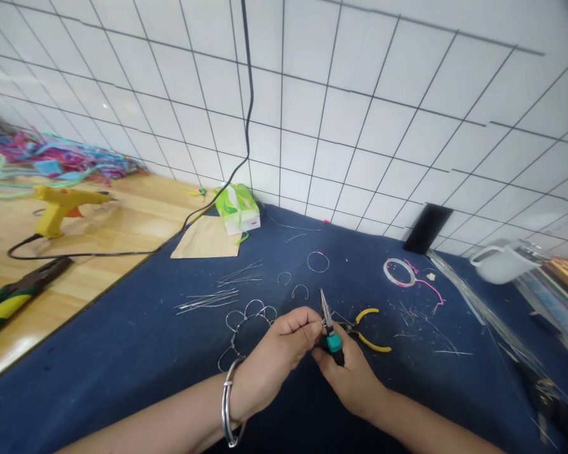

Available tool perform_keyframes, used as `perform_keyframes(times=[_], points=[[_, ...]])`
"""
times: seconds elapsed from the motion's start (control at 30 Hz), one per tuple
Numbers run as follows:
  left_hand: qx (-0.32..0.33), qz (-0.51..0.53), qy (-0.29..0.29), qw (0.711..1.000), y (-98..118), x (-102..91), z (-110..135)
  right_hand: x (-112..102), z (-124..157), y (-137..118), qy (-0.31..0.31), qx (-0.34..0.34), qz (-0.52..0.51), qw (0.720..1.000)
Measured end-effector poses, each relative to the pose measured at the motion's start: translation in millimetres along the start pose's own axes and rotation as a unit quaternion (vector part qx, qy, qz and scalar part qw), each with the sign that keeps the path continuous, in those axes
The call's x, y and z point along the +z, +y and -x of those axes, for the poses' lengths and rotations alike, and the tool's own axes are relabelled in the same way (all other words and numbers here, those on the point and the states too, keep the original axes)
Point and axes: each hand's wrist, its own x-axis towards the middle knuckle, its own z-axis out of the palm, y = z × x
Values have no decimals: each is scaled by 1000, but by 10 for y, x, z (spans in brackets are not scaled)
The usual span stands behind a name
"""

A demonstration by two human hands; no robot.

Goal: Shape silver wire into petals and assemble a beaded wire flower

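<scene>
My right hand (353, 378) is closed around needle-nose pliers (331, 334) with green and black handles, their tips pointing up and away from me. Close against them, my left hand (284, 347) is pinched on a thin piece of wire, mostly hidden by the fingers. A ring of wire with wire loops around it (235, 334) lies partly under my left wrist. Beyond my hands are small bent wire pieces (300, 289) and a wire hoop (318, 261). Yellow-handled pliers (373, 343) rest just behind my right hand.
Straight wires (213, 299) lie to the left on the blue cloth (137, 328). A yellow glue gun (59, 208), its cord and large pliers (28, 290) sit on the wood. A tissue pack (239, 208), black phone-like slab (427, 228), white mug (504, 261) and tape-like ring (398, 272) stand farther back.
</scene>
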Motion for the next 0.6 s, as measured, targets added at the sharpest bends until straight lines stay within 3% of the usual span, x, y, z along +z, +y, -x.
perform_keyframes(times=[0.17,0.33,0.5,0.6], points=[[-17,62,14,998,-33,51,9,46,13,3,17,-11,-41,999],[19,-22,5,1000,16,6,-55,36,-10,-70,22,21,-27,999],[61,-118,-51,990,107,-195,-49,-44,5,-166,-59,83,-48,994],[96,-168,-7,981,137,-429,37,-88,26,-198,-77,116,-62,988]])
